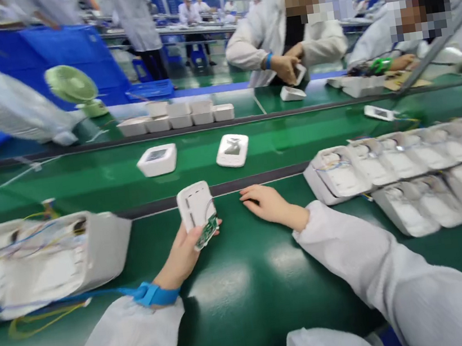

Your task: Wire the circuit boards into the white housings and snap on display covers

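My left hand (185, 250), with a blue strap at its wrist, grips a white plastic housing (195, 203) by its lower end. A green circuit board (207, 232) shows at the housing's lower right, beside my thumb. To the right, my right hand (265, 202) rests near the table's far edge with fingers curled loosely, apart from the housing; whether anything lies under the fingers is hidden. Beyond the hands, on the green belt, lie a white device with a screen (233, 150) and a boxier white device (158, 160).
Large white housings with wires (109, 248) stand at the left. Rows of white housings (341, 172) fill the right side. Across the belt, a line of white boxes (181, 116) and a green fan (72, 86) stand on the far bench. A co-worker's hands (288, 69) hold a white part.
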`<action>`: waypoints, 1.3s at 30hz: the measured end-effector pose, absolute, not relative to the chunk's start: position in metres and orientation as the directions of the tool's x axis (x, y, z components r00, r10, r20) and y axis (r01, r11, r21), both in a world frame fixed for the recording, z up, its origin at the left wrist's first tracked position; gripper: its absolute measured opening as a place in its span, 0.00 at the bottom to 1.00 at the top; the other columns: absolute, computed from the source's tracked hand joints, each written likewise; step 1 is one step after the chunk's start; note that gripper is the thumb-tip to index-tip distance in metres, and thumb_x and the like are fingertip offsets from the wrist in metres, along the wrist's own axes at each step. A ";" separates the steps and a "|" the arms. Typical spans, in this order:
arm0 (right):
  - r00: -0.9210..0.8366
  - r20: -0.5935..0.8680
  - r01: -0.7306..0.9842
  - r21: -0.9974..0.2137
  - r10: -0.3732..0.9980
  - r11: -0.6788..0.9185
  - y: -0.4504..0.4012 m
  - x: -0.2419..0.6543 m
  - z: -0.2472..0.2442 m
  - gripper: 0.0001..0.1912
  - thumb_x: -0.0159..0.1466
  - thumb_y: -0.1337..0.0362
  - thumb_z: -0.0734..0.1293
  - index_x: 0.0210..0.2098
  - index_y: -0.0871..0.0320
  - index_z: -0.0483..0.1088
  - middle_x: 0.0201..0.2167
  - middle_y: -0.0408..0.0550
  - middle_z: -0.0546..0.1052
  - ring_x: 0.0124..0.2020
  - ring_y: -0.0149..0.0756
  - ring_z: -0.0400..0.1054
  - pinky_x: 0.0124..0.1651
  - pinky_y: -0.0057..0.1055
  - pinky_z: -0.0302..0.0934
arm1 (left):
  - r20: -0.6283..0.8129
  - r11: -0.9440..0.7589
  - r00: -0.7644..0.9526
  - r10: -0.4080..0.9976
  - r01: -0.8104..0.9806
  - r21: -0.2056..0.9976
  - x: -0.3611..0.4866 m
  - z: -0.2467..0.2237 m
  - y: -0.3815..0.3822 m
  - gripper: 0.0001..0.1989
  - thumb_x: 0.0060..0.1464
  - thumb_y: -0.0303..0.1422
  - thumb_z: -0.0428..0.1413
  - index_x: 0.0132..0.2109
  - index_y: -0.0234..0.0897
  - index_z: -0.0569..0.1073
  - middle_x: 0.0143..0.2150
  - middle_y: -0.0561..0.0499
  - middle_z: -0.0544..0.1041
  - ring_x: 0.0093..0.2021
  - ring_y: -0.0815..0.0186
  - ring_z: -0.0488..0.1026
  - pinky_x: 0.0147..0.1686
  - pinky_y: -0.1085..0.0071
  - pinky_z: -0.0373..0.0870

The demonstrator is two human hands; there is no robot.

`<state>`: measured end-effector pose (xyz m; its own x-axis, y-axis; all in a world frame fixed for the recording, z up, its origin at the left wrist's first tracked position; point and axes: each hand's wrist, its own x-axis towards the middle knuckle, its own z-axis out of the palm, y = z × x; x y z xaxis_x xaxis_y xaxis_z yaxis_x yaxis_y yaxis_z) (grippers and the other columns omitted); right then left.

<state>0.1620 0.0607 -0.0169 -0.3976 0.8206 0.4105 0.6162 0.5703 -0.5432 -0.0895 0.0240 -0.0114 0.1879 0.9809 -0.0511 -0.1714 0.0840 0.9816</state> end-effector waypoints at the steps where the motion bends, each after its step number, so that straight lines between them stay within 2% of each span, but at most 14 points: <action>1: -0.398 0.400 0.625 -0.540 0.825 0.563 0.055 0.162 -0.017 0.09 0.65 0.69 0.65 0.42 0.60 0.76 0.49 0.53 0.77 0.51 0.40 0.71 0.57 0.37 0.65 | -0.083 0.124 0.207 0.975 -0.194 0.973 -0.088 -0.011 0.022 0.37 0.48 0.50 0.61 0.61 0.38 0.65 0.58 0.39 0.72 0.48 0.50 0.77 0.42 0.59 0.76; 3: -0.414 0.382 0.617 -0.550 0.827 0.563 0.036 0.163 -0.016 0.10 0.66 0.67 0.64 0.44 0.59 0.75 0.50 0.52 0.77 0.52 0.38 0.71 0.57 0.35 0.65 | -0.097 0.141 0.255 0.962 -0.161 0.977 -0.087 -0.008 0.019 0.38 0.45 0.47 0.64 0.62 0.42 0.64 0.58 0.41 0.73 0.50 0.50 0.76 0.46 0.58 0.76; 7: -0.441 0.405 0.583 -0.550 0.801 0.599 -0.018 0.179 -0.009 0.12 0.68 0.66 0.62 0.49 0.58 0.72 0.47 0.50 0.78 0.49 0.36 0.72 0.54 0.33 0.66 | -0.126 0.070 0.250 0.960 0.221 0.973 -0.088 -0.003 0.021 0.28 0.44 0.43 0.66 0.52 0.38 0.73 0.49 0.43 0.79 0.56 0.49 0.72 0.61 0.53 0.64; 12: -0.352 0.469 0.757 -0.366 0.810 0.541 -0.082 0.241 0.008 0.11 0.69 0.66 0.60 0.47 0.56 0.72 0.40 0.48 0.80 0.40 0.35 0.75 0.44 0.32 0.69 | -0.065 -0.021 0.175 0.982 0.452 0.892 -0.090 -0.008 0.025 0.23 0.48 0.46 0.61 0.48 0.38 0.76 0.51 0.44 0.79 0.59 0.46 0.69 0.63 0.50 0.59; 14: -0.131 0.505 0.920 -0.258 0.853 0.294 -0.103 0.277 0.017 0.09 0.69 0.66 0.60 0.42 0.57 0.72 0.35 0.49 0.79 0.35 0.36 0.74 0.41 0.33 0.68 | -0.020 -0.019 0.079 0.997 0.462 0.886 -0.091 -0.009 0.022 0.24 0.49 0.46 0.60 0.51 0.38 0.74 0.48 0.45 0.79 0.54 0.47 0.73 0.58 0.52 0.67; 17: 0.313 0.487 0.933 0.002 0.815 -0.359 -0.127 0.326 0.026 0.12 0.66 0.62 0.64 0.45 0.62 0.69 0.37 0.59 0.77 0.39 0.48 0.73 0.38 0.39 0.66 | 0.123 -0.011 -0.142 0.982 0.609 0.793 -0.089 -0.003 0.012 0.21 0.47 0.46 0.61 0.46 0.38 0.75 0.41 0.46 0.80 0.48 0.47 0.75 0.51 0.53 0.71; 21: 0.439 0.221 0.846 0.224 0.871 -0.483 -0.140 0.341 0.027 0.19 0.63 0.59 0.68 0.48 0.67 0.67 0.34 0.63 0.76 0.31 0.50 0.73 0.27 0.36 0.63 | 0.365 -0.201 -0.167 0.916 0.598 0.776 -0.081 0.010 -0.004 0.19 0.47 0.43 0.63 0.43 0.38 0.73 0.38 0.47 0.78 0.43 0.53 0.76 0.49 0.56 0.72; 23: 0.389 0.166 0.898 0.149 0.906 -0.413 -0.138 0.321 0.026 0.20 0.64 0.59 0.67 0.50 0.67 0.66 0.34 0.61 0.76 0.31 0.49 0.74 0.29 0.36 0.65 | 0.401 -0.310 -0.078 0.913 0.508 0.804 -0.080 0.011 -0.008 0.18 0.46 0.41 0.64 0.43 0.39 0.73 0.38 0.49 0.78 0.41 0.56 0.76 0.47 0.59 0.73; 26: 0.208 0.096 0.975 -0.102 0.973 -0.198 -0.131 0.275 0.035 0.19 0.65 0.58 0.67 0.52 0.63 0.67 0.35 0.57 0.78 0.35 0.48 0.75 0.37 0.40 0.69 | 0.309 -0.241 -0.093 0.947 0.431 0.870 -0.081 0.009 -0.009 0.16 0.43 0.40 0.66 0.39 0.38 0.75 0.34 0.51 0.78 0.36 0.59 0.75 0.39 0.62 0.73; 29: -0.119 0.120 0.927 -0.343 0.986 0.153 -0.127 0.237 0.049 0.17 0.66 0.60 0.67 0.53 0.57 0.68 0.48 0.54 0.77 0.46 0.44 0.74 0.47 0.39 0.69 | 0.048 -0.030 -0.143 0.989 0.125 0.992 -0.082 0.006 -0.005 0.17 0.39 0.40 0.67 0.35 0.36 0.76 0.32 0.50 0.79 0.33 0.58 0.76 0.34 0.62 0.75; 31: -0.206 0.200 0.897 -0.352 0.958 0.267 -0.126 0.225 0.055 0.17 0.65 0.60 0.67 0.53 0.55 0.68 0.54 0.54 0.73 0.53 0.46 0.70 0.53 0.42 0.66 | -0.152 0.148 -0.015 0.988 -0.161 0.976 -0.082 0.006 -0.002 0.17 0.39 0.40 0.67 0.36 0.36 0.76 0.32 0.49 0.80 0.35 0.54 0.78 0.37 0.56 0.77; 34: -0.169 0.149 0.933 -0.293 0.974 0.207 -0.121 0.219 0.053 0.21 0.64 0.55 0.68 0.55 0.56 0.68 0.47 0.55 0.77 0.44 0.50 0.74 0.45 0.45 0.69 | -0.288 0.333 0.179 0.941 -0.321 0.887 -0.083 0.007 0.004 0.17 0.42 0.44 0.64 0.38 0.37 0.77 0.33 0.46 0.82 0.39 0.48 0.79 0.43 0.45 0.75; 37: -0.175 -0.081 0.918 -0.374 0.981 0.133 -0.113 0.208 0.041 0.23 0.68 0.53 0.63 0.58 0.59 0.66 0.28 0.47 0.79 0.27 0.44 0.75 0.30 0.37 0.67 | -0.347 0.436 0.289 0.892 -0.348 0.830 -0.086 0.012 0.006 0.25 0.50 0.55 0.54 0.43 0.39 0.78 0.38 0.43 0.82 0.44 0.44 0.78 0.46 0.40 0.72; 39: -0.222 -0.143 0.885 -0.444 0.964 0.138 -0.105 0.198 0.033 0.20 0.71 0.58 0.58 0.58 0.60 0.67 0.27 0.46 0.80 0.28 0.42 0.76 0.30 0.35 0.67 | -0.386 0.509 0.366 0.847 -0.347 0.788 -0.087 0.017 0.005 0.35 0.51 0.62 0.46 0.48 0.38 0.77 0.44 0.40 0.81 0.46 0.42 0.78 0.46 0.39 0.71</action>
